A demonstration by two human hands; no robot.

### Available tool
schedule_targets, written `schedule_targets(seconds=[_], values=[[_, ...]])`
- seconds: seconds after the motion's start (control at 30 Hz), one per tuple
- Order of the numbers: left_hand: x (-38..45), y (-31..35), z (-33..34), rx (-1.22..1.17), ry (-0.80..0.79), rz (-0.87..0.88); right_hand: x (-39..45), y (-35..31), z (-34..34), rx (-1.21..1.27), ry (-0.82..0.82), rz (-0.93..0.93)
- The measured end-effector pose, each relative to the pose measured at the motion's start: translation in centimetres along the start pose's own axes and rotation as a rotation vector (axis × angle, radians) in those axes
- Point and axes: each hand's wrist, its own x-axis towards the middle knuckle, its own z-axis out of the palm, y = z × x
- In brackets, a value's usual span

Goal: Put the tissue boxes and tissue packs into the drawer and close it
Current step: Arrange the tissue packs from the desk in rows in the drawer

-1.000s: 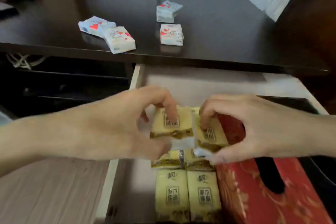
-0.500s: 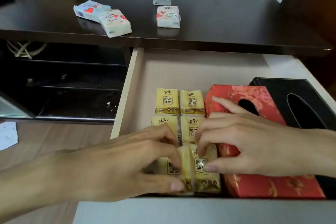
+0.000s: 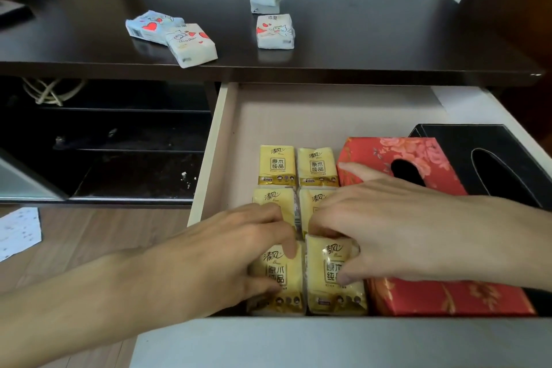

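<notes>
The drawer [image 3: 215, 140] stands pulled out below the dark desk. Inside lie several yellow tissue packs in two columns, a red floral tissue box [image 3: 424, 296] and a black tissue box [image 3: 466, 140] to their right. My left hand [image 3: 239, 251] grips the front left yellow pack [image 3: 276, 281], thumb and fingers around it. Beside it, my right hand [image 3: 385, 236] holds the front right yellow pack [image 3: 331, 278] and lies partly over the red box. Both packs sit at the drawer's front end. Several white heart-printed packs [image 3: 191, 45] [image 3: 274, 31] remain on the desk top.
The dark desk top [image 3: 373, 24] reaches to a wall at the back. Open dark shelves [image 3: 119, 140] lie left of the drawer, with coiled cable [image 3: 50, 91]. A paper sheet [image 3: 18, 233] lies on the wooden floor. The drawer's white front panel [image 3: 328, 340] is nearest me.
Both hands carried the two yellow packs from above the drawer down to its front end and laid them flat; the packs stood more on edge half a second ago.
</notes>
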Motion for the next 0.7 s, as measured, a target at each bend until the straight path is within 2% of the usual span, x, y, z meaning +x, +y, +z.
schedule_targets(seconds=[0.07,0.13,0.23,0.33,0.5,0.7], values=[[0.3,0.1,0.0,0.000,0.014,-0.017,0.7,-0.5,0.4,-0.032,0.017,-0.079],[0.4,0.1,0.1,0.007,0.020,-0.033,0.5,0.4,0.0,-0.025,0.003,-0.089],[0.4,0.4,0.0,0.010,0.056,-0.033,0.4,0.6,0.2,-0.002,0.090,-0.132],[0.3,0.5,-0.5,0.060,0.093,-0.038,0.1,1.3,-0.6,0.070,0.109,-0.128],[0.5,-0.4,-3.4,0.098,0.194,-0.056,0.7,3.3,-3.6,0.175,0.382,-0.090],[2.3,-5.3,-11.7,-0.044,0.545,-0.183,6.1,7.1,-9.1,0.471,0.685,-0.009]])
